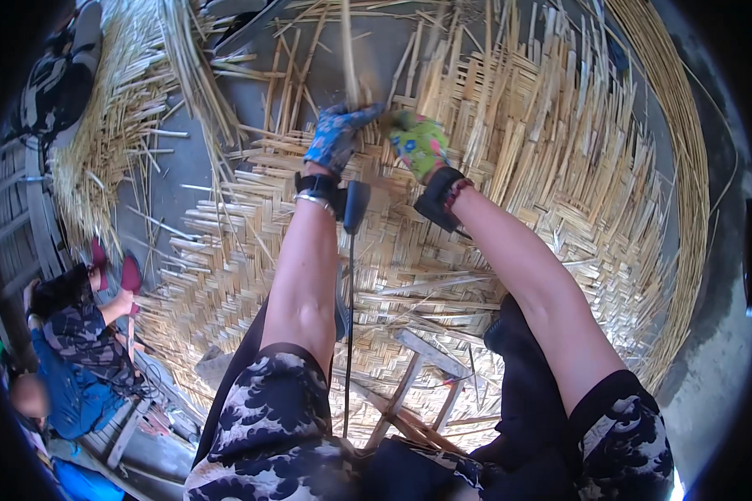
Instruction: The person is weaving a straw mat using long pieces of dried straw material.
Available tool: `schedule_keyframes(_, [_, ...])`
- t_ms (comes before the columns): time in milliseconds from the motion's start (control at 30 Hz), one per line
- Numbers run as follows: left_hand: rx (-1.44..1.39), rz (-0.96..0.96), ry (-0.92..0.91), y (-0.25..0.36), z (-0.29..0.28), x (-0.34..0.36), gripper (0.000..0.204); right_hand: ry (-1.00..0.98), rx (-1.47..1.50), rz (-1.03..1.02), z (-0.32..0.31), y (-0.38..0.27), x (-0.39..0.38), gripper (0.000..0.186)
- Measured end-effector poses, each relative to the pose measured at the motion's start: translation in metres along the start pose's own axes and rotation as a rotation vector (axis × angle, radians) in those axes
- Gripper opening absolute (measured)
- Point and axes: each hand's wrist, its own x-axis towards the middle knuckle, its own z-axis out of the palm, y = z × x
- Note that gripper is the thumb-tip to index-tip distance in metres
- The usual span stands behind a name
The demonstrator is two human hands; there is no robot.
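My left hand [334,135] in a blue patterned glove is closed around the lower end of a long, pale cane strip [349,54], which rises toward the top edge and is blurred. My right hand [417,144], in a green floral glove, is curled just to the right of it, over the woven mat; motion blur hides what its fingertips grip. The mat [551,125] of split cane spreads beneath both hands, with loose strip ends along its upper and left edges. Both wrists carry black strapped devices.
A person [75,376] in dark patterned and blue clothing sits at the left. Loose straw-coloured strips [108,125] lie at upper left beside weathered wooden slats [8,217]. A bundle of long canes [685,209] curves along the right. A small wooden frame [430,355] lies below my hands.
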Motion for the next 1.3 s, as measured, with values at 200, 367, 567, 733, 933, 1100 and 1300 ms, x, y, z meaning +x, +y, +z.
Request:
schedule_keyframes(200, [-0.11, 0.158, 0.45, -0.018, 0.005, -0.009, 0.013, -0.121, 0.263, -0.357, -0.005, 0.015, 0.001, 0.038])
schedule_keyframes(367, [0.209, 0.143, 0.709, -0.036, 0.001, -0.018, 0.011, -0.273, -0.742, -0.353, -0.021, 0.002, -0.016, 0.05])
schedule_keyframes(567, [-0.01, -0.018, 0.675, -0.027, 0.004, -0.024, 0.018, -0.485, -0.988, -0.295, -0.014, 0.002, -0.024, 0.057])
schedule_keyframes(733, [1.0, 0.217, 0.704, -0.006, 0.023, -0.032, 0.019, -0.31, -0.9, -0.613, -0.025, 0.014, -0.067, 0.059])
schedule_keyframes(933, [1.643, 0.457, -0.088, 0.005, 0.075, -0.041, 0.07, -0.242, -1.002, -0.134, -0.105, 0.051, -0.104, 0.067])
schedule_keyframes(1100, [1.814, 0.338, -0.104, -0.017, 0.074, -0.042, 0.09, -0.191, -0.954, -0.305, -0.143, 0.08, -0.097, 0.089])
schedule_keyframes(1300, [1.781, 0.224, -0.282, 0.026, 0.068, -0.058, 0.04, -0.576, -0.88, -0.267, -0.177, -0.013, -0.118, 0.058])
